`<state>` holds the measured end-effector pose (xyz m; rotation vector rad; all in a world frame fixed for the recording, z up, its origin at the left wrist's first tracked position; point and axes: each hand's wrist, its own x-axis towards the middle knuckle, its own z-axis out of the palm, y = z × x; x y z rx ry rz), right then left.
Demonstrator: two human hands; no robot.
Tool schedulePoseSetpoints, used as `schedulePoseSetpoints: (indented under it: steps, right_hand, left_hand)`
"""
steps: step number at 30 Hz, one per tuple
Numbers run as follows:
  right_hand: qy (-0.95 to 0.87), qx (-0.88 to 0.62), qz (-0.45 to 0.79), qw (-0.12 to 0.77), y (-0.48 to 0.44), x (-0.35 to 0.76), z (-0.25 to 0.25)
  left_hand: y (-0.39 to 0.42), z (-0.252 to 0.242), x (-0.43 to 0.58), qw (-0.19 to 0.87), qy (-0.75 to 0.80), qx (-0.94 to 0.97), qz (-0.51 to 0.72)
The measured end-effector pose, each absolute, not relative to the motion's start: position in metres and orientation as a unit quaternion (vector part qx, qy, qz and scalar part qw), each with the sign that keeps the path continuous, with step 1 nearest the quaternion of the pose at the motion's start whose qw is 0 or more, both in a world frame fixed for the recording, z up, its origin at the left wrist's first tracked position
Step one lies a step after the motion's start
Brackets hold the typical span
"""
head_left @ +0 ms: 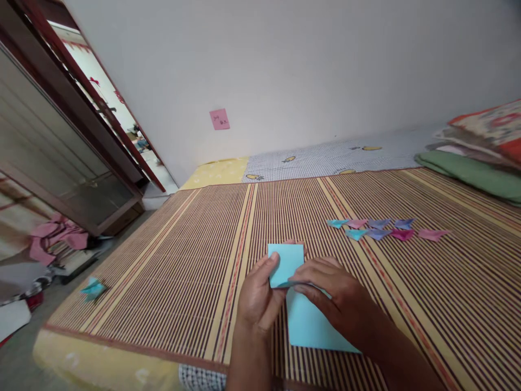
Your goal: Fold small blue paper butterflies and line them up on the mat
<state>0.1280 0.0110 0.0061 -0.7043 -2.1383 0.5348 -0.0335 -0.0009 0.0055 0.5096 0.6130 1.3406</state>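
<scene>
Faintly, the pink note (219,119) on the far wall bore writing too small to read; the left hand (257,296) pinched the folded flap of the light blue paper (308,325), thumb on top; the right hand (331,296) pressed curled fingers on the fold; the sheet lay near on the striped mat (171,260); small folded paper pieces (380,229) lay farther right.

The right hand (337,298) covered the light-blue paper's (303,320) middle fold. Writing on the pink wall note (219,119) was too small to read; the pillows (484,146) ran off the frame's right edge.
</scene>
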Motion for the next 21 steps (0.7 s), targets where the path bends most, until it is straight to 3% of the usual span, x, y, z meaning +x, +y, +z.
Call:
schedulePoseSetpoints:
  steps: [7,21]
  right_hand:
    - [-0.755,-0.412,0.271,0.433,0.009,0.125,0.005]
    - [-0.690,-0.462,0.297,0.472,0.011,0.127,0.008]
  left_hand:
    - [-0.003,0.006,-0.021,0.704,0.240,0.258,0.617]
    - [-0.008,0.008,0.000,0.683,0.254,0.268,0.630]
